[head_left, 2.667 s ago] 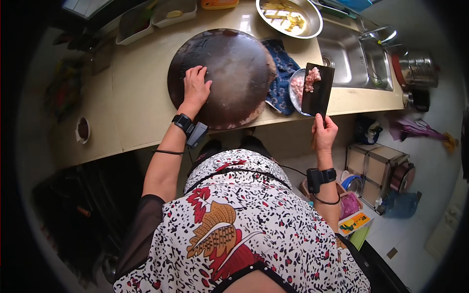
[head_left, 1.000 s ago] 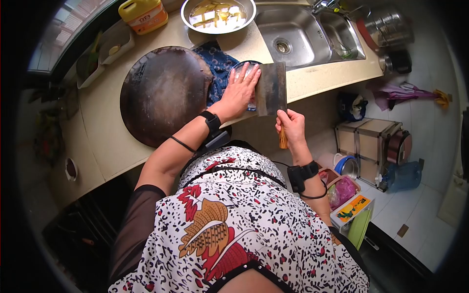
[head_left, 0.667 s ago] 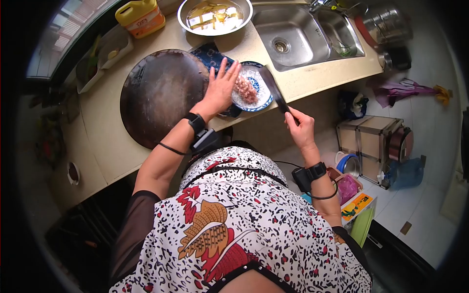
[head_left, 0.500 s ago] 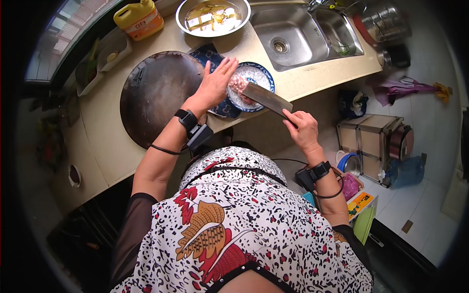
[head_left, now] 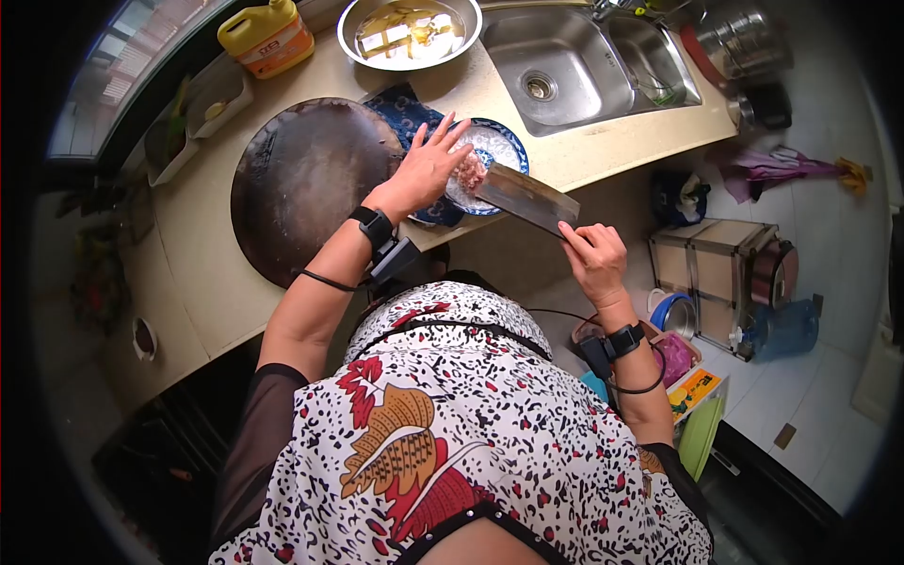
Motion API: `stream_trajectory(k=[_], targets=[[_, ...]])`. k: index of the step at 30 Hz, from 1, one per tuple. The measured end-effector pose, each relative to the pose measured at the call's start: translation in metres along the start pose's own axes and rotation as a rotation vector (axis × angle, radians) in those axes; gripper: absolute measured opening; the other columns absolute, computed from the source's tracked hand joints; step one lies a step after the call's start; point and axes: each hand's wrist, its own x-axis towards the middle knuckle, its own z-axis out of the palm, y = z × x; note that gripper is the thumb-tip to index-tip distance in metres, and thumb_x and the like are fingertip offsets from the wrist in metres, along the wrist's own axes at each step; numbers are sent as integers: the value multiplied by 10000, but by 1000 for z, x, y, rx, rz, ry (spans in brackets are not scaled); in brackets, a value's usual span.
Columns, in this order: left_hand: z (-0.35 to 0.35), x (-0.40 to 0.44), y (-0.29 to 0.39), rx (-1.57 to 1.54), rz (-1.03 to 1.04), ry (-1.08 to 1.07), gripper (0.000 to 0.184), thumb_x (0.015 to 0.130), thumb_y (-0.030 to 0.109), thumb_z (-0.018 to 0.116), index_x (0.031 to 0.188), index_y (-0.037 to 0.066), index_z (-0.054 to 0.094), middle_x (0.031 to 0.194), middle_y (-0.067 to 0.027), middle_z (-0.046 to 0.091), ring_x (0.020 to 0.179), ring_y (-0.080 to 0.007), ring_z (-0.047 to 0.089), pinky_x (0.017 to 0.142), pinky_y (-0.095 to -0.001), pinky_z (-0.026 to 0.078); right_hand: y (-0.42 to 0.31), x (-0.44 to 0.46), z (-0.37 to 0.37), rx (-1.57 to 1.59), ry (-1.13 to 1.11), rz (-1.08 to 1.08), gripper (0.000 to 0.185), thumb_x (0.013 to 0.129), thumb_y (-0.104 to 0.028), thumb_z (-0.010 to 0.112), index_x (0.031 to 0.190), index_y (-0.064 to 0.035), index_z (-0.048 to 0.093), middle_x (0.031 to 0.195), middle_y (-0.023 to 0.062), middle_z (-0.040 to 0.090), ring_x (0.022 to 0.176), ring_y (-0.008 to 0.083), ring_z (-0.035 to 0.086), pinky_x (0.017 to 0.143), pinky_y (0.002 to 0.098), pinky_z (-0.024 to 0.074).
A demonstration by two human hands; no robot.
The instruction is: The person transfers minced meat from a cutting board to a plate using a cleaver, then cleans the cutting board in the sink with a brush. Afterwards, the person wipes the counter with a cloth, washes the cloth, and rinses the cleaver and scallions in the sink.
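Note:
A blue-and-white plate (head_left: 509,151) sits near the counter's front edge, with chopped pinkish meat (head_left: 470,171) on its left part. My right hand (head_left: 595,259) grips the handle of a cleaver (head_left: 529,198); the blade reaches over the plate, its far end close to the meat. Fingers spread, my left hand (head_left: 428,168) is at the plate's left side, beside the meat. Whether it touches the meat or plate I cannot tell. Left of it lies a round dark cutting board (head_left: 306,188), with a blue patterned cloth (head_left: 399,108) partly under the plate and board.
Behind the plate stands a metal basin (head_left: 350,47) with liquid and pale pieces in it. A double sink (head_left: 556,80) is at the right back. A yellow jug (head_left: 267,40) and white bins (head_left: 215,99) line the window side. Boxes (head_left: 706,282) stand on the floor at right.
My right hand and the cleaver have shifted slightly to the right and toward me. My left hand has moved a little right, its fingers more spread.

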Motion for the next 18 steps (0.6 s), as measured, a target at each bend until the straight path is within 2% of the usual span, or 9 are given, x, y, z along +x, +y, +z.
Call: stream_trajectory(k=[4, 5, 8, 9, 12, 13, 16, 17, 18], targets=[[-4, 10, 16, -98, 129, 65, 678, 718, -85, 463, 1304, 255, 497, 1526, -100, 162, 1412, -319, 114, 1080, -564, 175, -1, -2, 2, -40, -53, -79, 308, 702, -91, 696, 1004, -150, 683, 728, 14, 556, 673, 184, 533, 623, 316, 414], [-2, 12, 17, -89, 166, 56, 637, 727, -58, 474, 1249, 299, 547, 1527, -97, 163, 1410, -329, 121, 1078, -562, 184, -1, -1, 2, -36, -54, -91, 309, 702, -91, 695, 1005, -151, 682, 729, 14, 555, 674, 183, 533, 624, 317, 415], [-2, 7, 12, 62, 45, -136, 599, 702, -61, 502, 1189, 273, 604, 1528, -98, 158, 1409, -335, 120, 1075, -571, 184, -5, 0, 1, -17, -40, -91, 308, 701, -91, 696, 1003, -152, 683, 731, 13, 555, 675, 181, 534, 625, 316, 416], [0, 4, 10, 50, -2, -15, 589, 658, -86, 541, 1140, 237, 639, 1499, -113, 236, 1393, -352, 167, 1080, -533, 209, -4, -2, 1, -9, -26, -74, 305, 700, -91, 699, 998, -151, 685, 730, 13, 555, 672, 180, 533, 624, 315, 415], [10, -6, -3, -195, -140, 214, 591, 634, -110, 551, 1134, 193, 640, 1436, -123, 344, 1357, -368, 245, 1078, -470, 255, 1, -9, 2, 65, 21, 64, 285, 699, -87, 708, 980, -134, 692, 719, 23, 571, 660, 195, 540, 624, 322, 426], [11, -10, 1, -181, -116, 382, 452, 693, -76, 576, 1092, 127, 640, 1262, -162, 501, 1182, -366, 464, 974, -404, 393, 2, -12, 4, 101, 38, 123, 277, 700, -85, 711, 973, -125, 694, 714, 27, 578, 655, 203, 544, 624, 325, 432], [8, -24, 24, -442, -412, 233, 295, 751, 8, 624, 1034, 87, 638, 1100, -207, 562, 963, -361, 572, 810, -401, 473, -1, -16, 15, 340, 104, 377, 240, 718, -70, 711, 957, -92, 699, 713, 48, 612, 622, 195, 570, 598, 305, 455], [15, -29, 26, -297, -389, 283, 198, 786, 111, 663, 957, 24, 619, 886, -222, 603, 776, -371, 598, 682, -423, 481, -4, -16, 17, 460, 102, 511, 223, 750, -57, 693, 973, -47, 692, 724, 72, 647, 600, 150, 593, 574, 265, 467], [20, -30, 28, -290, -468, 247, 203, 787, 131, 667, 938, 8, 613, 847, -222, 603, 770, -378, 597, 676, -427, 479, -1, -20, 26, 531, 125, 576, 223, 757, -55, 690, 979, -38, 690, 726, 78, 652, 597, 132, 592, 569, 253, 465]])
